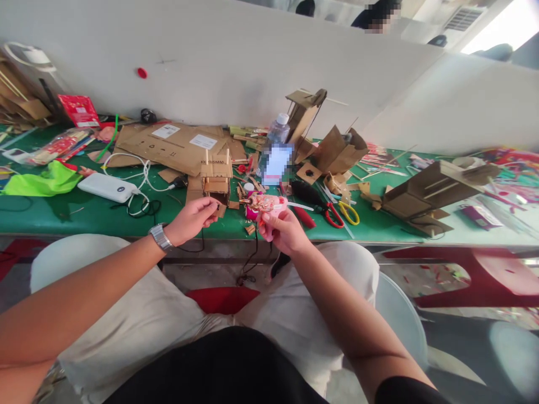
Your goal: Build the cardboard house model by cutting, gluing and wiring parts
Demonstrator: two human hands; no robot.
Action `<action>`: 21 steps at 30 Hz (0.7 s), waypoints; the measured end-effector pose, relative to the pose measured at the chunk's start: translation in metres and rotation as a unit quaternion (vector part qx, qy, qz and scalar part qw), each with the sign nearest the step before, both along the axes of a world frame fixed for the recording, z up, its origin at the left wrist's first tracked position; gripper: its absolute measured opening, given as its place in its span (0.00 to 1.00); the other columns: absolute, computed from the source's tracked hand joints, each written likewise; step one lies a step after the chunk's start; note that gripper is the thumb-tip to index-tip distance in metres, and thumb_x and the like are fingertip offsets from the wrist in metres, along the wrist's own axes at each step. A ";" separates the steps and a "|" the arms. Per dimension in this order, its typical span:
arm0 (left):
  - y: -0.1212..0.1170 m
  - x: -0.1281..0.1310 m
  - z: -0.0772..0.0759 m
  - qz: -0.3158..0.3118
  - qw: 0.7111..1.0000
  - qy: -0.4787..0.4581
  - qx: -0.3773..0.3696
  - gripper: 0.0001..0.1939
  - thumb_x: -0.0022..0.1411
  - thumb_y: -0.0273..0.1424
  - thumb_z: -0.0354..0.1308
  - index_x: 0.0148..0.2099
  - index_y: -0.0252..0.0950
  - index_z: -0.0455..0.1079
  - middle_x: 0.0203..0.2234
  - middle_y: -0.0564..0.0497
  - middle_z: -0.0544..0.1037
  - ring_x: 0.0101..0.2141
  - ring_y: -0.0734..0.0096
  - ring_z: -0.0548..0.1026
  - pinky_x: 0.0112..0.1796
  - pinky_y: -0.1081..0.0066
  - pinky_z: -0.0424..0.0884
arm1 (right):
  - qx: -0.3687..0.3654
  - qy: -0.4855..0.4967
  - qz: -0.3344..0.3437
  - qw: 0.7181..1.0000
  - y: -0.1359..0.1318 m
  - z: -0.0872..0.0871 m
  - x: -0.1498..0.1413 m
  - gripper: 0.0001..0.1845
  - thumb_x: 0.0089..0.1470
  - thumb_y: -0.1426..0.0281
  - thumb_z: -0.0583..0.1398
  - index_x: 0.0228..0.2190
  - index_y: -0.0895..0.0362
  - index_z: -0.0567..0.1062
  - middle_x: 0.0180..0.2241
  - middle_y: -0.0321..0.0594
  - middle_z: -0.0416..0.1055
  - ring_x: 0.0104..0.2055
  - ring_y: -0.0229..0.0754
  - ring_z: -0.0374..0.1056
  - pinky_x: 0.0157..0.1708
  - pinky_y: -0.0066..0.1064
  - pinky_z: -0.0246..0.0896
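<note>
My right hand (286,229) is wrapped around a pink glue gun (275,206), whose nozzle points left. A white glue stick (301,206) juts from its back end. Level with the nozzle, my left hand (194,221) has thumb and forefinger pinched together; whatever is between them is too small to make out. Just behind those fingers a small cardboard structure (217,171) with wooden sticks on top stands near the table's front edge. Whether the left fingertips touch it, I cannot tell.
Behind the glue gun stands a clear bottle (278,132). Red-handled scissors (334,216) and a yellow-handled pair (349,213) lie to the right, before a larger cardboard model (425,193). A white power bank (107,187) with cables and a flattened cardboard box (168,147) lie left.
</note>
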State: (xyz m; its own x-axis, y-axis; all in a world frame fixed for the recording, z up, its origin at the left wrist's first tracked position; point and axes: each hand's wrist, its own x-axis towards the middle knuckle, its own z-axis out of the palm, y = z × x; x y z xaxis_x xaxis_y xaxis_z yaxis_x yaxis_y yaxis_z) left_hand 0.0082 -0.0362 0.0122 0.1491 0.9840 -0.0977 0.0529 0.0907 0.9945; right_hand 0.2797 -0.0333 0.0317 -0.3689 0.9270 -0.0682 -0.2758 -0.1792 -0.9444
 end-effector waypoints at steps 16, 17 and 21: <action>-0.004 0.002 0.010 0.000 0.999 -0.030 0.041 0.17 0.64 0.40 0.70 0.47 0.37 0.72 0.25 0.55 0.72 0.25 0.73 0.75 0.25 0.76 0.63 | 0.005 -0.017 -0.024 1.000 -0.002 -0.002 -0.008 0.24 0.43 0.54 0.80 0.28 0.56 0.77 0.19 0.34 0.71 0.19 0.34 0.61 0.16 0.26 0.51; -0.004 0.002 0.010 0.000 0.999 -0.028 0.043 0.17 0.64 0.40 0.70 0.46 0.37 0.71 0.26 0.55 0.72 0.25 0.73 0.75 0.25 0.76 0.63 | 0.004 -0.018 -0.024 1.000 -0.002 -0.002 -0.008 0.24 0.44 0.55 0.80 0.28 0.56 0.77 0.19 0.34 0.71 0.19 0.34 0.61 0.16 0.26 0.51; -0.005 0.001 0.010 0.001 0.999 -0.027 0.044 0.17 0.64 0.41 0.70 0.44 0.37 0.69 0.26 0.56 0.71 0.25 0.73 0.76 0.25 0.76 0.64 | 0.001 -0.017 -0.026 1.000 -0.002 -0.003 -0.008 0.25 0.42 0.54 0.80 0.27 0.56 0.77 0.19 0.34 0.71 0.18 0.34 0.61 0.16 0.26 0.51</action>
State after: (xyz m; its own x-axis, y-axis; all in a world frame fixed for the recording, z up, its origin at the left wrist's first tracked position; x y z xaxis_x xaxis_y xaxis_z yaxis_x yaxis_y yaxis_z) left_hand 0.0097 -0.0410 0.0223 0.1497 0.9887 -0.0036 -0.0011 0.0038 1.0000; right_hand 0.2721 -0.0350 0.0284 -0.3168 0.9453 -0.0776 -0.2532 -0.1631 -0.9536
